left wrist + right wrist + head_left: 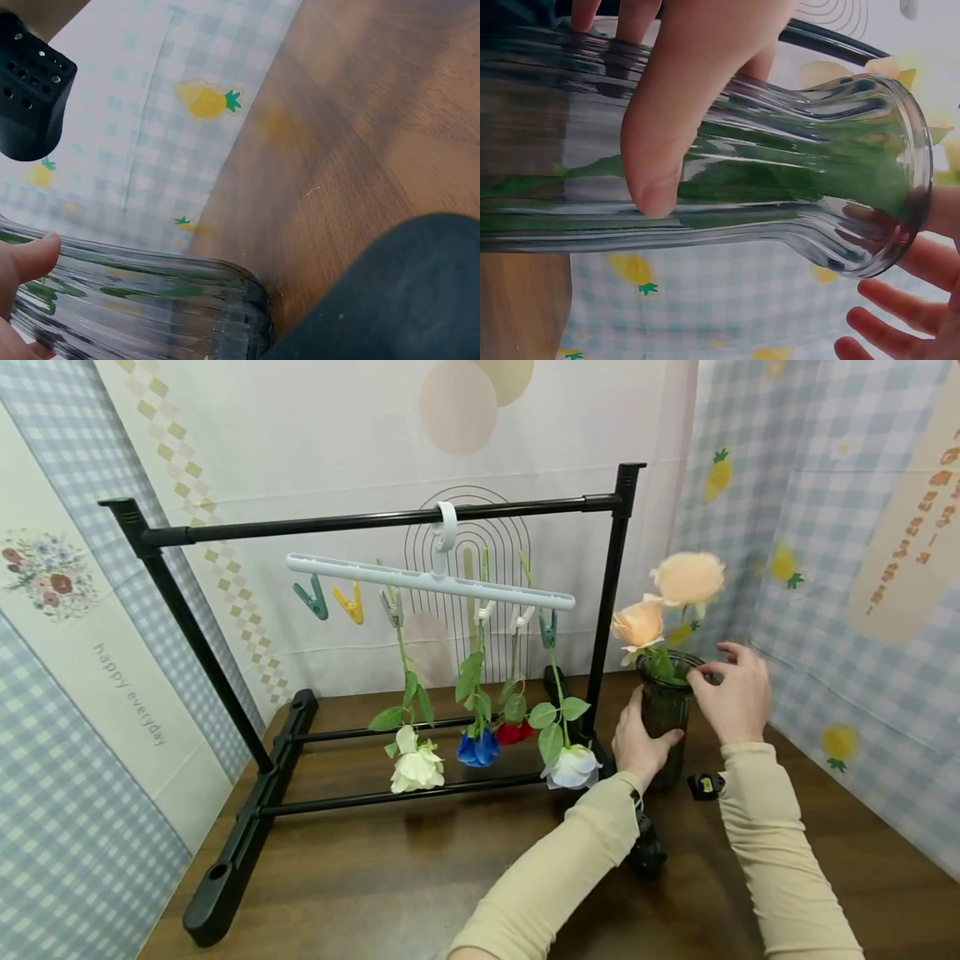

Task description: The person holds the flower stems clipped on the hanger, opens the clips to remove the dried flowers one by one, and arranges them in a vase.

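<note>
A tall ribbed vase of dark translucent glass (660, 708) stands upright near the right end of a black metal rack (322, 522), on a brown wooden table (465, 868). Its long axis runs up and down, narrowing at a neck and flaring to a round mouth. Two peach-coloured roses, a higher one (688, 578) and a lower one (637, 622), rise out of that mouth, with green stems and leaves (742, 176) showing through the glass.

The left hand (641, 743) grips the body from the rack side, thumb on the near face, fingers wrapped behind. The right hand (735, 693) is at the rim on the opposite side, its outer fingers loosely spread; whether thumb and forefinger pinch anything there (the glass rim blurs the contact) cannot be told.

The relation that matters is at the mouth: from the right fingertips, the vase's body drops away below, and the blooms sit above, the lower one across the mouth toward the rack. The right hand is the nearer to mouth and stems, the left to the body.

On the rack, a pale blue plastic hanger (360, 572) carries four roses, heads down.
</note>
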Demonstrator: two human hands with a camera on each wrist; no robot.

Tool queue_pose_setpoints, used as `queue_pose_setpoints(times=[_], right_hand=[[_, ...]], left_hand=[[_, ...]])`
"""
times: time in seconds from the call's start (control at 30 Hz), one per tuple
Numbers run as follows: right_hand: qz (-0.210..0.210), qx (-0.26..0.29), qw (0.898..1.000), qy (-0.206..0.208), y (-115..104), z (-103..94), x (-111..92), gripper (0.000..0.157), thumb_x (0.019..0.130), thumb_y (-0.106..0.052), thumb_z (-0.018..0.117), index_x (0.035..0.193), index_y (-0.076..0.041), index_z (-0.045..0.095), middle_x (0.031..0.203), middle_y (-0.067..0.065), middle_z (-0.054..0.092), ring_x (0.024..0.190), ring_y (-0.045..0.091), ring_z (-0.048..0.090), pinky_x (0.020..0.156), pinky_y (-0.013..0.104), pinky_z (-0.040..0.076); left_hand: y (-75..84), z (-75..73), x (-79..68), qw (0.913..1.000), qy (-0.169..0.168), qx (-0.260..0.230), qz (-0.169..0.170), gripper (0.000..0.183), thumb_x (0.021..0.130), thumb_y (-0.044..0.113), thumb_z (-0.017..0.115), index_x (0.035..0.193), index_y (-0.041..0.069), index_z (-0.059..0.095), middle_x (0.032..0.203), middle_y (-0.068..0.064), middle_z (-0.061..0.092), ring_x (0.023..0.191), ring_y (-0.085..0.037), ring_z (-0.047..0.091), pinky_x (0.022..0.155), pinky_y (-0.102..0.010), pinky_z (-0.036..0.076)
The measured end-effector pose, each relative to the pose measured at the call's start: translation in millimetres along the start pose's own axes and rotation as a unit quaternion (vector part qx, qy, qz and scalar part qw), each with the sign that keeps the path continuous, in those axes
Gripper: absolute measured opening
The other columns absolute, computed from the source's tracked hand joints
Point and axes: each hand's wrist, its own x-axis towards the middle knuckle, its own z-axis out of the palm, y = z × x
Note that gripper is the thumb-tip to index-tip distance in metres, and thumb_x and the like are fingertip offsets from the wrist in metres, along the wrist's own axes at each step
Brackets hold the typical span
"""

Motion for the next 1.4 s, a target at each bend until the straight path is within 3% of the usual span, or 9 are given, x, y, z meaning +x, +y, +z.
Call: queue_pose_setpoints(times=[0.3, 0.57, 0.73, 0.83, 0.9, 1.0, 1.2, 1.3, 1.4], right_hand=[[0.016, 0.036, 0.999, -0.016, -14, 1.7, 1, 0.029, 0.094, -0.014, 0.054, 0.098, 0.01, 0.071, 0.132, 0.024, 0.056, 0.121, 0.047, 0.047, 0.099, 0.06, 0.036], [-0.052, 0.087, 0.994, 0.038, -42, -4.2, 2, 0.023, 0.092, -0.01, 0.06, 0.096, 0.009, 0.072, 0.121, 0.027, 0.062, 0.115, 0.048, 0.052, 0.101, 0.06, 0.036], [-0.1, 0.128, 0.985, 0.06, -73, -9.2, 2, 0.02, 0.091, -0.01, 0.063, 0.098, 0.005, 0.073, 0.115, 0.023, 0.066, 0.111, 0.043, 0.056, 0.098, 0.055, 0.04], [-0.13, 0.155, 0.977, 0.067, -92, -10.0, 1, 0.018, 0.09, -0.009, 0.064, 0.099, 0.002, 0.075, 0.11, 0.02, 0.069, 0.106, 0.012, 0.062, 0.093, 0.027, 0.043], [-0.152, 0.179, 0.97, 0.068, -105, -7.8, -1, 0.017, 0.089, -0.008, 0.064, 0.1, -0.001, 0.075, 0.105, 0.018, 0.071, 0.096, -0.009, 0.058, 0.084, 0.012, 0.039], [-0.175, 0.217, 0.959, 0.052, -123, 1.2, -1, 0.018, 0.09, -0.006, 0.064, 0.104, -0.002, 0.074, 0.1, 0.018, 0.072, 0.086, -0.025, 0.046, 0.077, 0.003, 0.036], [-0.187, 0.276, 0.942, -0.025, -164, 36.9, 5, 0.023, 0.09, -0.003, 0.062, 0.111, 0.0, 0.07, 0.101, 0.019, 0.072, 0.085, -0.005, 0.056, 0.075, 0.01, 0.043], [-0.192, 0.286, 0.937, -0.064, -182, 58.1, 6, 0.021, 0.089, -0.003, 0.063, 0.108, 0.001, 0.071, 0.101, 0.017, 0.073, 0.085, 0.011, 0.064, 0.075, 0.016, 0.048], [-0.187, 0.282, 0.933, -0.124, -198, 84.0, 3, 0.021, 0.091, -0.007, 0.062, 0.108, 0.0, 0.071, 0.103, 0.017, 0.073, 0.089, 0.024, 0.068, 0.078, 0.027, 0.053]], left_hand=[[-7.2, -10.0, 7.6, 1.0, 0.0, -0.001, -0.002, 0.08, 0.079, 0.032, 0.08, 0.147, 0.035, 0.037, 0.142, 0.007, 0.052, 0.128, -0.015, 0.053, 0.102, -0.043, 0.043], [1.0, -29.1, 7.5, 0.9985, -0.039, 0.001, -0.039, 0.089, 0.079, 0.031, 0.079, 0.152, 0.029, 0.029, 0.151, 0.005, 0.042, 0.137, -0.014, 0.044, 0.109, -0.039, 0.039], [23.4, -69.4, 3.9, 0.9835, -0.157, 0.073, -0.051, 0.089, 0.083, 0.04, 0.074, 0.154, 0.021, 0.024, 0.156, 0.003, 0.036, 0.141, -0.014, 0.04, 0.109, -0.031, 0.04], [32.9, -106.4, 3.2, 0.9638, -0.229, 0.137, -0.004, 0.071, 0.089, 0.044, 0.066, 0.149, 0.017, 0.04, 0.146, 0.003, 0.051, 0.13, -0.011, 0.052, 0.1, -0.025, 0.046], [36.3, -133.7, 2.4, 0.9564, -0.242, 0.159, 0.038, 0.057, 0.091, 0.045, 0.062, 0.139, 0.016, 0.054, 0.135, 0.004, 0.061, 0.12, -0.009, 0.06, 0.092, -0.021, 0.049], [40.2, -177.7, 1.2, 0.9615, -0.197, 0.163, 0.1, 0.041, 0.095, 0.042, 0.059, 0.126, 0.015, 0.067, 0.12, 0.002, 0.07, 0.105, -0.01, 0.067, 0.082, -0.018, 0.05], [41.0, -258.3, -2.0, 0.9921, 0.045, 0.059, 0.101, 0.028, 0.094, 0.029, 0.063, 0.115, 0.012, 0.071, 0.109, -0.005, 0.074, 0.093, -0.015, 0.07, 0.077, -0.023, 0.054], [29.3, -281.0, 0.2, 0.9833, 0.16, -0.003, 0.087, 0.029, 0.092, 0.024, 0.065, 0.118, 0.01, 0.069, 0.107, -0.008, 0.074, 0.096, -0.02, 0.07, 0.08, -0.031, 0.056], [10.0, -289.3, 4.2, 0.9681, 0.239, -0.014, 0.075, 0.038, 0.091, 0.023, 0.066, 0.126, 0.01, 0.062, 0.114, -0.008, 0.071, 0.107, -0.024, 0.065, 0.088, -0.041, 0.053]])
